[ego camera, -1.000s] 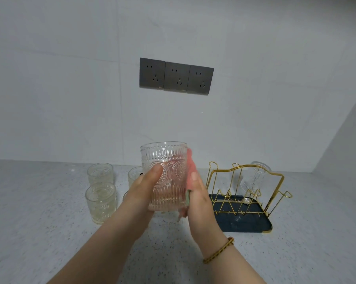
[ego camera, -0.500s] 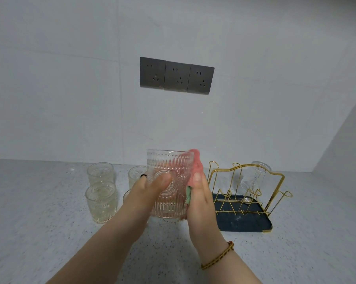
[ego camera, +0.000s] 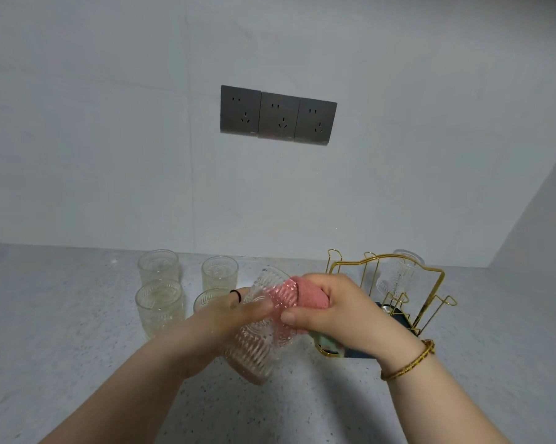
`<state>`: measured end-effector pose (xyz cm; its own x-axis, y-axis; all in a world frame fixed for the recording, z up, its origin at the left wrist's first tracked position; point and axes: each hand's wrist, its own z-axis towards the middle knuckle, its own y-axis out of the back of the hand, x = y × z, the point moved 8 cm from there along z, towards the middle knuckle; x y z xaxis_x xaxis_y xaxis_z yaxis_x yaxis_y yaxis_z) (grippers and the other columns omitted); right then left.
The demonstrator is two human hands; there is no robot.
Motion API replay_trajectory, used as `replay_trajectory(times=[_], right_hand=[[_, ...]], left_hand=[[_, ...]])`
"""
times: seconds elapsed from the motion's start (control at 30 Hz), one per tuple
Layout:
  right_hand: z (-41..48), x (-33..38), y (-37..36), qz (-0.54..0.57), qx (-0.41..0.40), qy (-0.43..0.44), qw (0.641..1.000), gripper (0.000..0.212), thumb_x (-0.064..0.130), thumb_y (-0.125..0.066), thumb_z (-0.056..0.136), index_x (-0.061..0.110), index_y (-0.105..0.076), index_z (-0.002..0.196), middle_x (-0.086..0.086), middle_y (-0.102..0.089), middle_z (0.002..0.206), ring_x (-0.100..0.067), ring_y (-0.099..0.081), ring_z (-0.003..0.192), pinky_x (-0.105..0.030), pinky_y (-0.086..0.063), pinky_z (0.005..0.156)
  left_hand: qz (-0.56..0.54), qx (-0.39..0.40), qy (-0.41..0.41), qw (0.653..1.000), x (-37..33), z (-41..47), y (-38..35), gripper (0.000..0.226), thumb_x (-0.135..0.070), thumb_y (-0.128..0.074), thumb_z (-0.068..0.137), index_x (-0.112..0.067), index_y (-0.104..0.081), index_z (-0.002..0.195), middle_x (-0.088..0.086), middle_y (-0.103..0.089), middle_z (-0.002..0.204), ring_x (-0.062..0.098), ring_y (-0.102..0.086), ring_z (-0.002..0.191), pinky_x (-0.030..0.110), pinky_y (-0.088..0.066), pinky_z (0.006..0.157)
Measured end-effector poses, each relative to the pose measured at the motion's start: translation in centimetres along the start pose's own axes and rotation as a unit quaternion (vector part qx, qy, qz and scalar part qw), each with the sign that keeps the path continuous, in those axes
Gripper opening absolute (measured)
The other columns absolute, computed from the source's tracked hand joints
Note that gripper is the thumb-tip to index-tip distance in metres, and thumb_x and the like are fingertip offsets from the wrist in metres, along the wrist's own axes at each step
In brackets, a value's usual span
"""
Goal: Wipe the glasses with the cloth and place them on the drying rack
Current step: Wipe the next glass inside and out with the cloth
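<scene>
The left grip [ego camera: 225,318] curls round a clear pressed-glass tumbler [ego camera: 260,344], ribbed and embossed, held tilted above the speckled stone table [ego camera: 78,347]. The right grip [ego camera: 334,312] clutches a pink, coarse-woven cloth [ego camera: 311,294] and presses it into the tumbler's mouth. Four matching glasses [ego camera: 159,302] stand in a square at left. At right, the gold wire drying rack [ego camera: 398,317], set on a dark tray, carries one upturned glass [ego camera: 398,277]. Three grey sockets [ego camera: 278,115] sit on the wall.
</scene>
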<state>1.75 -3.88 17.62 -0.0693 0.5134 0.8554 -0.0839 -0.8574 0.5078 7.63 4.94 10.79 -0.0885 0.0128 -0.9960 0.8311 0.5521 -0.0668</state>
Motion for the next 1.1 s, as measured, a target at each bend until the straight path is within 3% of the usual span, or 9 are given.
replay_trajectory(times=[0.1, 0.2, 0.37, 0.53, 0.63, 0.73, 0.9, 1.0, 1.1], right_hand=[[-0.3, -0.9, 0.4, 0.071, -0.033, -0.048, 0.996, 0.013, 0.015, -0.068, 0.077, 0.015, -0.060, 0.067, 0.008, -0.056, 0.046, 0.001, -0.041, 0.030, -0.012, -0.030, 0.031], [-0.5, -2.5, 0.5, 0.145, -0.088, -0.082, 0.982, 0.022, 0.018, -0.065, 0.080, 0.014, -0.060, 0.059, 0.006, -0.054, 0.039, -0.003, -0.039, 0.027, -0.013, -0.029, 0.031], [-0.4, -3.5, -0.9, 0.215, -0.029, -0.098, 0.971, 0.013, 0.014, -0.060, 0.083, 0.004, -0.067, 0.087, -0.012, -0.068, 0.084, -0.021, -0.062, 0.076, -0.030, -0.052, 0.075], [-1.3, -1.9, -3.4, 0.217, 0.154, -0.108, 0.958, 0.022, 0.011, -0.062, 0.079, 0.023, -0.067, 0.061, 0.005, -0.061, 0.045, -0.002, -0.057, 0.037, -0.011, -0.037, 0.031], [-1.0, -1.7, -4.3, 0.245, 0.183, -0.097, 0.947, 0.010, 0.002, -0.063, 0.077, 0.010, -0.062, 0.084, 0.004, -0.068, 0.065, -0.003, -0.062, 0.052, -0.013, -0.048, 0.046], [-0.3, -3.0, -4.9, 0.266, 0.179, -0.105, 0.941, 0.039, 0.019, -0.077, 0.051, 0.009, -0.067, 0.087, -0.008, -0.066, 0.087, -0.017, -0.062, 0.077, -0.030, -0.051, 0.072], [0.7, -3.8, -5.1, 0.363, 0.140, -0.112, 0.914, 0.051, 0.017, -0.081, 0.039, 0.006, -0.070, 0.088, -0.025, -0.066, 0.104, -0.040, -0.061, 0.097, -0.051, -0.043, 0.094], [1.0, -3.3, -5.2, 0.450, 0.145, -0.097, 0.876, 0.053, 0.022, -0.088, 0.036, 0.004, -0.072, 0.083, -0.011, -0.072, 0.084, -0.022, -0.069, 0.077, -0.030, -0.055, 0.074], [0.0, -1.8, -5.4, 0.209, 0.141, -0.089, 0.964, 0.011, 0.008, -0.068, 0.074, 0.015, -0.060, 0.072, 0.004, -0.063, 0.059, -0.004, -0.058, 0.053, -0.014, -0.046, 0.047]], left_hand=[[-0.057, 0.027, 0.018, 0.998, 0.7, -0.5, -0.4, 0.085, -0.058, -0.074, 0.059, -0.015, -0.053, 0.128, 0.019, -0.058, 0.126, 0.041, -0.055, 0.115, 0.058, -0.047, 0.090], [-0.128, -0.077, 0.006, 0.989, 1.7, -1.0, 1.2, 0.071, -0.033, -0.077, 0.066, -0.019, -0.049, 0.130, 0.010, -0.065, 0.110, 0.023, -0.068, 0.085, 0.031, -0.055, 0.055], [-0.121, -0.196, -0.016, 0.973, 1.9, -1.6, 1.7, 0.029, -0.018, -0.066, 0.077, -0.021, -0.059, 0.104, -0.003, -0.071, 0.090, 0.015, -0.070, 0.076, 0.029, -0.057, 0.059], [-0.093, -0.134, 0.007, 0.987, 0.6, -1.5, 0.9, 0.033, -0.032, -0.065, 0.066, -0.018, -0.063, 0.096, -0.003, -0.072, 0.077, 0.011, -0.069, 0.066, 0.023, -0.052, 0.049], [-0.071, -0.127, 0.023, 0.989, 0.2, -1.4, 0.6, 0.046, -0.042, -0.070, 0.060, -0.015, -0.063, 0.097, 0.004, -0.069, 0.089, 0.014, -0.067, 0.070, 0.024, -0.052, 0.050], [-0.047, -0.135, 0.032, 0.989, 0.3, -1.2, 0.7, 0.058, -0.051, -0.053, 0.055, -0.015, -0.062, 0.100, 0.007, -0.066, 0.097, 0.017, -0.065, 0.076, 0.025, -0.052, 0.051], [-0.037, -0.098, -0.011, 0.994, -0.1, -1.3, 1.8, 0.074, -0.059, -0.075, 0.054, -0.020, -0.059, 0.114, 0.002, -0.068, 0.106, 0.013, -0.069, 0.088, 0.031, -0.056, 0.073], [-0.047, -0.085, -0.044, 0.994, 0.0, -1.1, 2.6, 0.102, -0.058, -0.082, 0.042, -0.021, -0.046, 0.130, 0.006, -0.065, 0.119, 0.024, -0.063, 0.108, 0.044, -0.047, 0.096], [-0.075, -0.102, -0.060, 0.990, -0.8, -1.0, 2.4, 0.052, -0.041, -0.074, 0.060, -0.012, -0.063, 0.101, 0.005, -0.074, 0.089, 0.017, -0.071, 0.080, 0.029, -0.058, 0.070]])
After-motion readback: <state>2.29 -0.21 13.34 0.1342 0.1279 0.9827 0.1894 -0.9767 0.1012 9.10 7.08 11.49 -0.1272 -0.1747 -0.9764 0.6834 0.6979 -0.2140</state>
